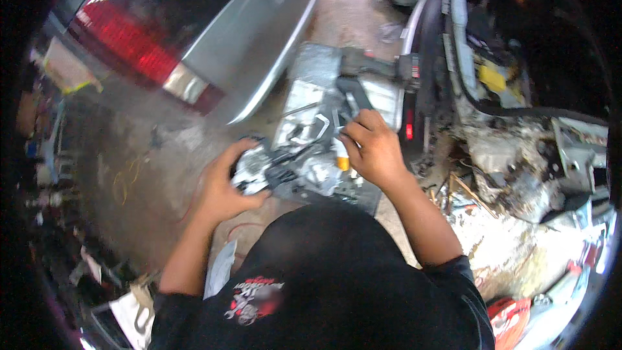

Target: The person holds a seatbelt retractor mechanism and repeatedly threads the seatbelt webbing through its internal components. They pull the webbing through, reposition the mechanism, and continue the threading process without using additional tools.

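My left hand (220, 188) is wrapped round a silver-and-black part (251, 168), with thumb and fingers on opposite sides of it. Its exact kind is too blurred to tell. Over the cluttered work surface, my right hand (377, 149) is closed in a pinch, and what sits in its fingertips I cannot make out. Just left of those fingers shows a small white-and-orange container (342, 154). A clear plastic bag (320, 174) lies between the two hands. Farther off are a bent metal hex key (316, 128) and a black angular piece (355, 94).
A silver car with a red tail light (133, 42) stands at the left. To the right is another car's opened, stripped body (453, 58). Past the surface is concrete floor (346, 6). A yellow cord (123, 178) lies on the left floor, and a red bag (508, 321) at the lower right.
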Tool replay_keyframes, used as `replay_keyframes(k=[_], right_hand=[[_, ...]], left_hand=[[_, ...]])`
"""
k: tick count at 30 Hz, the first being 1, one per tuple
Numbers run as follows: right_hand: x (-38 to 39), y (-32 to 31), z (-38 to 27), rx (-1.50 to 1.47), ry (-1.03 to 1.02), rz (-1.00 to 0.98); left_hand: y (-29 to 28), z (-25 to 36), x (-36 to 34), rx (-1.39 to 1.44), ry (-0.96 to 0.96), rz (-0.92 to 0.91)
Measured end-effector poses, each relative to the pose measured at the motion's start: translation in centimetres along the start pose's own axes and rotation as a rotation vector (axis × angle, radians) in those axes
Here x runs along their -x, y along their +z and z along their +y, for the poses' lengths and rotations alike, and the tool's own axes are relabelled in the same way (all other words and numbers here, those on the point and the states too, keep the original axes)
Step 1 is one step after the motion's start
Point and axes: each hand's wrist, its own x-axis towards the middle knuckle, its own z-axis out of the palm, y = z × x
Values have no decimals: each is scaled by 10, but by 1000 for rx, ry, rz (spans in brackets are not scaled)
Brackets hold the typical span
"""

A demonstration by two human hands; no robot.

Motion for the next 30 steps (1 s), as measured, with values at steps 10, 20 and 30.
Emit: replay_keyframes(k=[10, 20, 30], right_hand=[[-25, -37, 5, -212, 151, 132], [-23, -32, -30, -117, 22, -148], [2, -5, -56, -126, -58, -235]], left_hand=[[-7, -20, 14, 263, -84, 59], [-7, -14, 13, 152, 34, 38], [2, -12, 13, 104, 113, 13]])
